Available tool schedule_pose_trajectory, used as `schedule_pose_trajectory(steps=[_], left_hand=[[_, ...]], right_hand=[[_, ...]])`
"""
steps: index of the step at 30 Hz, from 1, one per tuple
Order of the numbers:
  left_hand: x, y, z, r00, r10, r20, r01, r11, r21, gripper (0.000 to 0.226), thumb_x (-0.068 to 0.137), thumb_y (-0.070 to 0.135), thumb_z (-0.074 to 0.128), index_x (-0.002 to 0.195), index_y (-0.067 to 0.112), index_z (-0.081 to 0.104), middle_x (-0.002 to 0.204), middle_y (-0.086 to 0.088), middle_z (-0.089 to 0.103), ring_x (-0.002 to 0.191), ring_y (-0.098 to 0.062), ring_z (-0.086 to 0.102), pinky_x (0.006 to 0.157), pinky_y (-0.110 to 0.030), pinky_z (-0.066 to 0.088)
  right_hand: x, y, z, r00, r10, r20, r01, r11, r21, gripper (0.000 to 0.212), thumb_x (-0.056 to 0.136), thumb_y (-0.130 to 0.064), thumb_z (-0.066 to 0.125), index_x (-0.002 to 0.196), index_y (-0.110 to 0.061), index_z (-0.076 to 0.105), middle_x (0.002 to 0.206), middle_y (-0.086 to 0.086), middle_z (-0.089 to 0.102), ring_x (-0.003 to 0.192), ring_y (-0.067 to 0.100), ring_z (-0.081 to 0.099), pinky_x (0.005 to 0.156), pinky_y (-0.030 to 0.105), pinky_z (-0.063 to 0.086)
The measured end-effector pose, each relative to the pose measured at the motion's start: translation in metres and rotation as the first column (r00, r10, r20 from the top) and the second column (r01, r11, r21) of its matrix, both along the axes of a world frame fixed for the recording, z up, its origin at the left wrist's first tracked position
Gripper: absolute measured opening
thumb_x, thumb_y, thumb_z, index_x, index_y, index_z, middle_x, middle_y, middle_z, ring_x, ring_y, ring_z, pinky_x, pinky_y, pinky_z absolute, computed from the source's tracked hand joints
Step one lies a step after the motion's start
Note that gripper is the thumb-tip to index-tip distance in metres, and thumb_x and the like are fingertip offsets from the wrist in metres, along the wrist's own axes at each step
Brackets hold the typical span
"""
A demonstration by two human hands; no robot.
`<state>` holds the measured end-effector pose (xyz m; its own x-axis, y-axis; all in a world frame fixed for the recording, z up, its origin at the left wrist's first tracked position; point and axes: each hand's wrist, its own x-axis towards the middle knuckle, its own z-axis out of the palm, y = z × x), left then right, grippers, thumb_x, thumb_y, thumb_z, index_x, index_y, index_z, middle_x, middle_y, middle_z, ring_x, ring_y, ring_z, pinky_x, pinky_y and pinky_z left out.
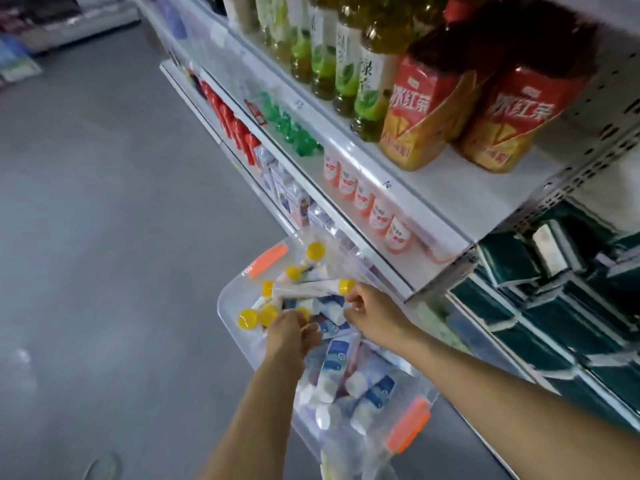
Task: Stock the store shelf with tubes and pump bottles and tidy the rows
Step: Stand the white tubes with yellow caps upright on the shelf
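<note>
Two hands: both reach into a clear plastic bin [231, 308] in the lower middle of the frame.
Left hand [294, 332]: fingers curled down among the yellow-capped tubes [304, 289] at the far end of the bin; it seems to pinch something yellow, but blur hides exactly what, so its grasp cannot be told.
Right hand [372, 315]: fingers bent, thumb and fingertips closed on the yellow cap end of one long white tube that lies crosswise just above the left hand.
Tubes: a loose heap at the upper end of the bin, caps pointing several ways; two yellow caps lie just left of the left hand, touching its knuckle side.
Blue-and-white tubes [337, 356]: packed in the nearer half of the bin, below and between the two wrists, some inside a clear bag [349, 448] at the bottom edge.
Bin: orange latches at its upper left [268, 257] and lower right [408, 424]; it stands beside the shelf unit.
Shelf [436, 188]: white, running from upper left to right; green tea bottles [372, 88] and red-and-yellow labelled bottles [426, 109] on the top level in the upper right.
Lower shelf: a row of small pink-and-white bottles [379, 214], with green bottles [294, 128] further up the row.
Right edge: dark green boxes [554, 306] stacked.
Floor [104, 202]: grey, filling the left of the frame.
</note>
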<state>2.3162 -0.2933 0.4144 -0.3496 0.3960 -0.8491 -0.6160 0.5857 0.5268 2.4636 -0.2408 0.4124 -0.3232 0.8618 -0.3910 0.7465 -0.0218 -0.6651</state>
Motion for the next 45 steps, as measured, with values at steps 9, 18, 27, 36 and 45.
schedule_pose_trajectory(steps=[9,18,27,36,45], left_hand=[[-0.009,0.025,-0.07,0.935,0.313,0.164,-0.285,0.943,-0.174,0.026,0.094,0.031,0.061,0.092,0.006,0.056,0.083,-0.014,0.047,0.064,-0.021,0.043,0.055,-0.029,0.047],[-0.02,0.046,-0.11,0.899,0.41,0.156,-0.379,0.905,-0.195,0.044,0.092,0.037,0.063,0.118,0.003,0.055,0.105,-0.021,0.062,0.07,-0.033,0.063,0.039,-0.036,0.055],[-0.021,0.033,-0.084,0.961,0.196,0.193,-0.151,0.962,-0.228,0.032,0.091,0.036,0.061,0.091,0.003,0.059,0.063,-0.011,0.065,0.056,-0.018,0.063,0.057,-0.034,0.056],[-0.004,-0.017,-0.031,0.898,-0.063,0.435,0.117,0.988,-0.1,0.036,0.083,0.032,0.065,0.095,-0.002,0.068,0.09,-0.016,0.074,0.066,-0.021,0.073,0.052,-0.029,0.058],[0.014,-0.03,0.027,0.908,-0.266,0.322,0.241,0.963,0.118,0.029,0.087,0.001,0.059,0.114,-0.009,0.062,0.107,-0.02,0.07,0.087,-0.029,0.068,0.073,-0.035,0.059]], right_hand=[[-0.041,0.034,-0.049,0.764,0.375,0.525,-0.515,0.844,0.148,0.036,0.086,-0.012,0.06,0.121,-0.009,0.049,0.121,0.01,0.051,0.115,0.027,0.044,0.086,0.034,0.041],[-0.051,0.06,-0.082,0.323,0.424,0.846,-0.848,0.527,0.06,0.053,0.09,-0.011,0.05,0.138,0.003,0.031,0.13,0.018,0.051,0.119,0.032,0.042,0.094,0.036,0.036],[-0.059,0.058,-0.065,0.249,0.456,0.854,-0.83,0.555,-0.054,0.061,0.085,-0.014,0.06,0.137,0.004,0.033,0.13,0.018,0.051,0.12,0.031,0.042,0.095,0.035,0.036],[-0.02,0.032,-0.003,0.838,0.335,0.43,-0.274,0.941,-0.201,0.038,0.086,-0.031,0.063,0.117,-0.012,0.052,0.112,0.007,0.062,0.099,0.027,0.06,0.069,0.028,0.041],[0.038,-0.005,0.065,0.937,-0.302,-0.175,0.177,0.843,-0.507,0.02,0.084,-0.013,0.069,0.103,-0.009,0.068,0.078,0.003,0.068,0.055,0.004,0.061,0.044,0.016,0.045]])
